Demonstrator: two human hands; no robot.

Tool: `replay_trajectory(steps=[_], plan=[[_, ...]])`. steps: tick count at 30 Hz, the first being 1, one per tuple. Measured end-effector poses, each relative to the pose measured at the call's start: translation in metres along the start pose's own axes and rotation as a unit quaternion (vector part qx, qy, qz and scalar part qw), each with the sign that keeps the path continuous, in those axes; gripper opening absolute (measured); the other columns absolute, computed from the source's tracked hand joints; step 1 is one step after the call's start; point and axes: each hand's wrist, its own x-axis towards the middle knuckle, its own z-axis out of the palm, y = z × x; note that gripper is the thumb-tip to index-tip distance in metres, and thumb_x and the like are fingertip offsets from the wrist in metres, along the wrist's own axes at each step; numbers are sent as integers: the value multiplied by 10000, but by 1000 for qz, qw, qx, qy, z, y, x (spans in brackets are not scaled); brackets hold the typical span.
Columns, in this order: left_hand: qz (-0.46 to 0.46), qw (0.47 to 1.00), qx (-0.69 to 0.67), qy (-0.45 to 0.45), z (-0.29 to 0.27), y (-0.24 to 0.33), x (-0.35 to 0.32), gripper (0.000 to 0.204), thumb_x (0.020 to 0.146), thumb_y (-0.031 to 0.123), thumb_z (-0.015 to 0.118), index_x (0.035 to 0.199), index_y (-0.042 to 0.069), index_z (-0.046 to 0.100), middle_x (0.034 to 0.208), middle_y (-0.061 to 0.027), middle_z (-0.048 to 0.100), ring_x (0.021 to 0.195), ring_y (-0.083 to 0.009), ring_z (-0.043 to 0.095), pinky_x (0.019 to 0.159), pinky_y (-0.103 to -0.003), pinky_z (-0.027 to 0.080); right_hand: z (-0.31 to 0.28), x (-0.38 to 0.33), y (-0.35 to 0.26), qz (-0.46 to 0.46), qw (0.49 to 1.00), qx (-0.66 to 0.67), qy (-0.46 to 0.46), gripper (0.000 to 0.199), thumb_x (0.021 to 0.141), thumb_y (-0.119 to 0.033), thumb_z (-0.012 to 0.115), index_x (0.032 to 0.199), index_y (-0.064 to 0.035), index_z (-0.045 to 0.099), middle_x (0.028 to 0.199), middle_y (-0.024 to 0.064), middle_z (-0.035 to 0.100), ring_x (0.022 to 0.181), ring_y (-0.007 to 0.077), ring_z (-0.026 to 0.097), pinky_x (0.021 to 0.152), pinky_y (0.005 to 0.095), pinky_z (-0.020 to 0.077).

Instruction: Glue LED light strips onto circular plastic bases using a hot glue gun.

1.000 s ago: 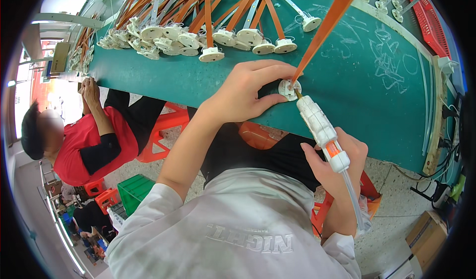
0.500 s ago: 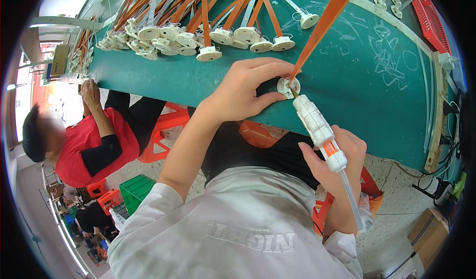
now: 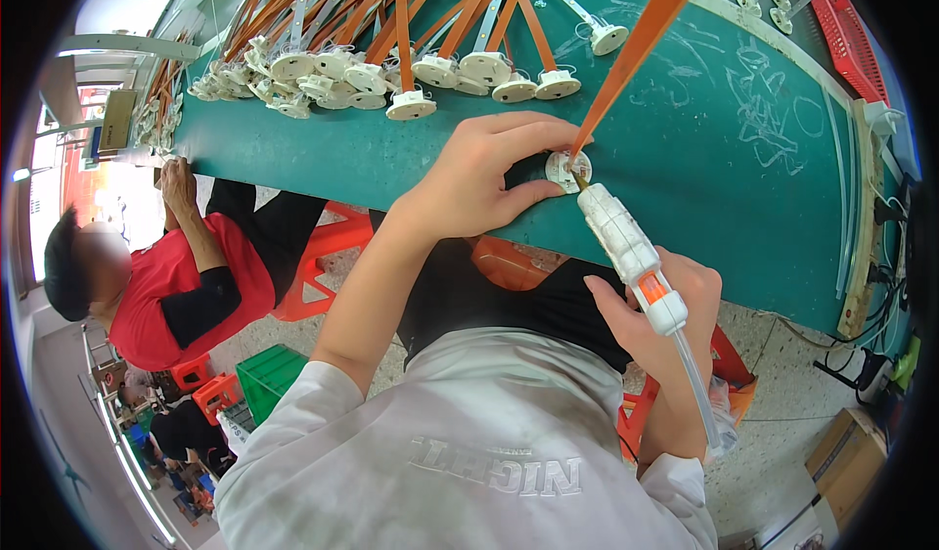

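Observation:
My left hand (image 3: pixel 494 174) pinches the edge of a small round white disc base (image 3: pixel 565 180) on the green table, thumb on the near side and fingers on the far side. An orange strip (image 3: pixel 631 66) rises from that disc toward the upper right. My right hand (image 3: pixel 675 306) is wrapped round a white glue gun (image 3: pixel 621 237) with an orange trigger. Its nozzle tip touches or almost touches the disc where the strip meets it. A clear glue stick (image 3: pixel 696 394) sticks out of the gun's back end.
Many round white bases (image 3: pixel 411 105) with orange and silvery strips are heaped along the table's (image 3: pixel 685 198) far left side. A red basket (image 3: pixel 846 37) stands at the far right. A co-worker in red (image 3: pixel 196 296) sits at the left. Cables (image 3: pixel 885 301) hang beyond the right edge.
The glue gun has shifted very slightly, and the right thumb has moved a little to the left. The left hand and the disc stay almost in place.

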Motion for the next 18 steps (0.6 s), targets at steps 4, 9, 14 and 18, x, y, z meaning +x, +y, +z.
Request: replay_trajectory(steps=[4,9,14,18], plan=[[-4,1000,-5,1,0,0,0,487,709,2,813,1173,40,672,1082,-137,717,994,-342,696,852,-379,566,0,0,1,-6,1000,-9,2,303,668,-129,885,698,-31,600,557,57,564,463,196,534,462,310,409],[-2,1000,1,-4,-1,1,1,485,709,3,813,1173,40,672,1081,-136,718,993,-340,697,850,-379,567,1,1,1,-9,1000,-7,5,298,669,-134,884,702,-27,608,559,63,570,464,207,536,464,316,414],[-4,1000,-2,-4,-2,1,1,484,709,0,812,1170,42,673,1079,-136,718,989,-339,697,846,-378,568,2,1,0,-13,1000,-8,12,299,668,-143,886,703,-25,614,562,71,573,466,220,538,469,323,417],[-8,1000,0,-8,-2,1,1,460,712,0,812,1153,36,688,1111,-127,723,993,-315,706,851,-365,571,3,2,-1,-7,1000,-12,14,303,669,-148,886,696,-26,609,560,75,572,466,226,544,471,328,419]])
